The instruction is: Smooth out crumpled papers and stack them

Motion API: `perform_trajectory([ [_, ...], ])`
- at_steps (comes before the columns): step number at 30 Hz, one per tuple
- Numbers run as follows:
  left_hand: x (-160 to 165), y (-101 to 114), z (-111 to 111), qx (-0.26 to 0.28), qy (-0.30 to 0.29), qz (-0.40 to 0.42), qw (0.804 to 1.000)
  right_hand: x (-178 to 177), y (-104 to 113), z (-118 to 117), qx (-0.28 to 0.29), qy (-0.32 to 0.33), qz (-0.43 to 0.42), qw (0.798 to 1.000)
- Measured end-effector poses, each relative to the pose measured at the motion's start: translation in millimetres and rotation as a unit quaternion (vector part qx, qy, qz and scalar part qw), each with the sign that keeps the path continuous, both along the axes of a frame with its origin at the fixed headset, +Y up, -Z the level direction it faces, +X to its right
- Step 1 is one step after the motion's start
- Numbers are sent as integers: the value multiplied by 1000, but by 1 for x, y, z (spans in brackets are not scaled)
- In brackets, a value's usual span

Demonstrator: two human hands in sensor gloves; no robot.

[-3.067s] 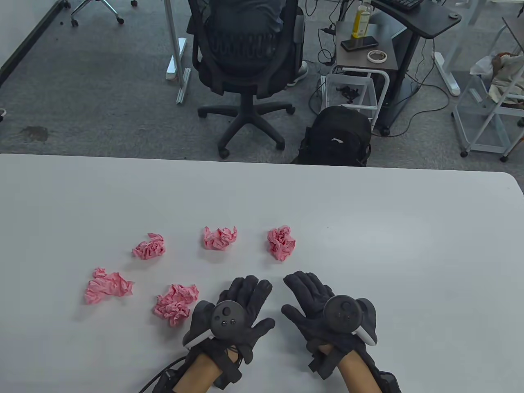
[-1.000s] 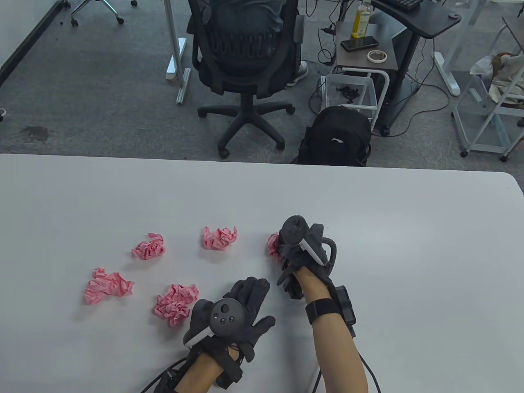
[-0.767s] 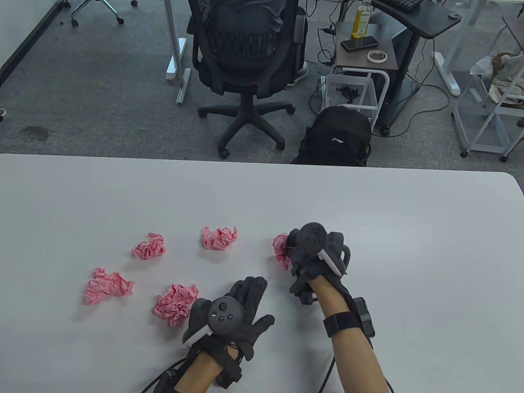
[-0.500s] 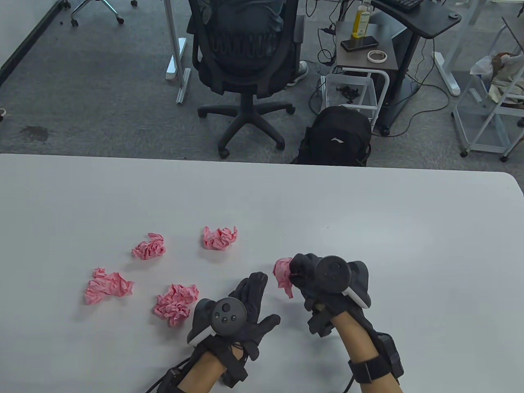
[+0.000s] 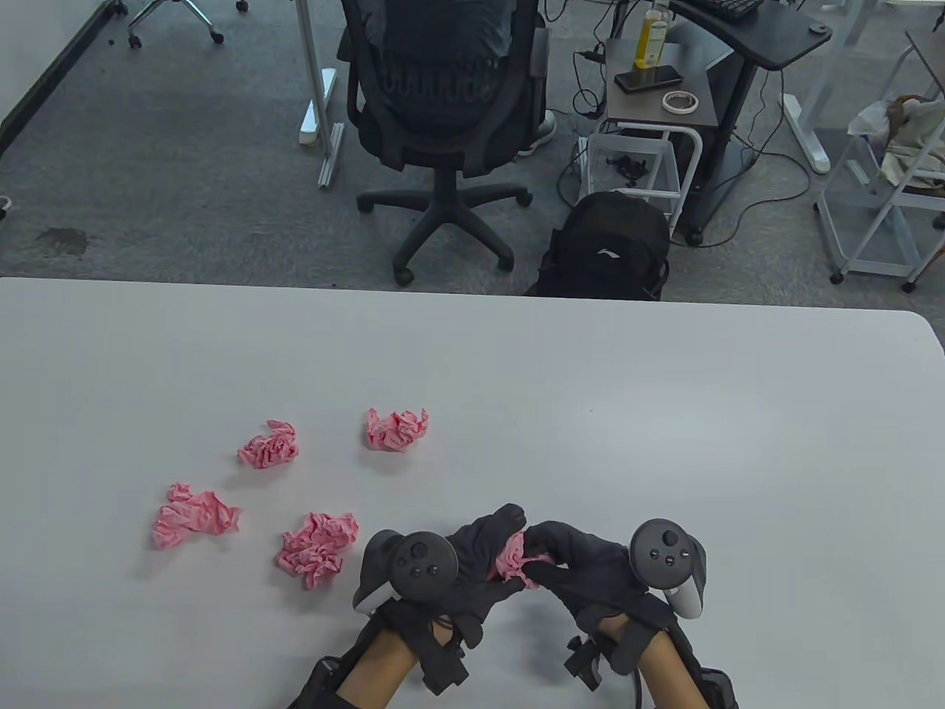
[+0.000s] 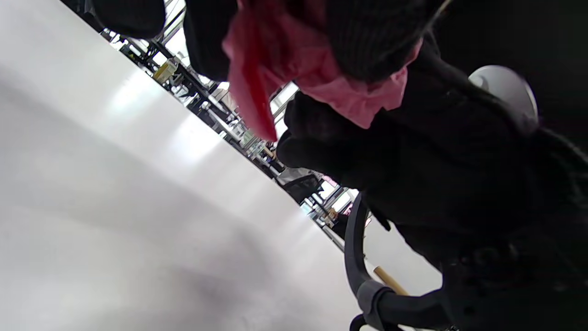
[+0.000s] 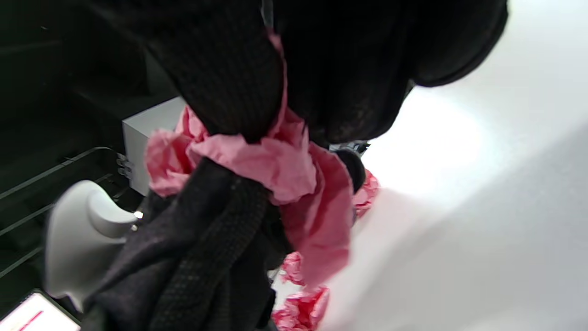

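Observation:
Both gloved hands hold one crumpled pink paper between them, just above the white table near its front edge. My left hand grips the paper's left side and my right hand pinches its right side. The left wrist view shows the paper held by dark fingers. The right wrist view shows it pinched under my fingers. Several other pink crumpled papers lie to the left: one at the centre, one further left, one at far left and one near my left hand.
Beyond the table's far edge stand an office chair, a black backpack and a side cart on grey carpet.
My right hand reached out, picked up the rightmost paper ball and carried it back toward the front edge. My left hand rose off the table and took hold of the same paper.

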State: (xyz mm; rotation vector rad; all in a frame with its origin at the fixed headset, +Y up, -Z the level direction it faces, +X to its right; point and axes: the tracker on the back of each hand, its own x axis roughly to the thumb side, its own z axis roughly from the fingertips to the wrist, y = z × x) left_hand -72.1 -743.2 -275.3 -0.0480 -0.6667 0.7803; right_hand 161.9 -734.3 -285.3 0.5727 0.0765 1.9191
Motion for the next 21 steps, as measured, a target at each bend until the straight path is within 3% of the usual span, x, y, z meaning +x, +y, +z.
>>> perform_trajectory([
  [5, -12, 3, 2, 1, 10, 63, 998, 3, 6, 2, 13, 10, -25, 1000],
  [11, -20, -7, -6, -89, -13, 149, 985, 3, 1, -1, 2, 33, -54, 998],
  [17, -31, -10, -9, -118, 12, 197, 973, 9, 4, 0, 46, -14, -117, 992],
  [21, -36, -15, -11, -132, 12, 216, 967, 15, -2, -4, 11, -31, -140, 990],
])
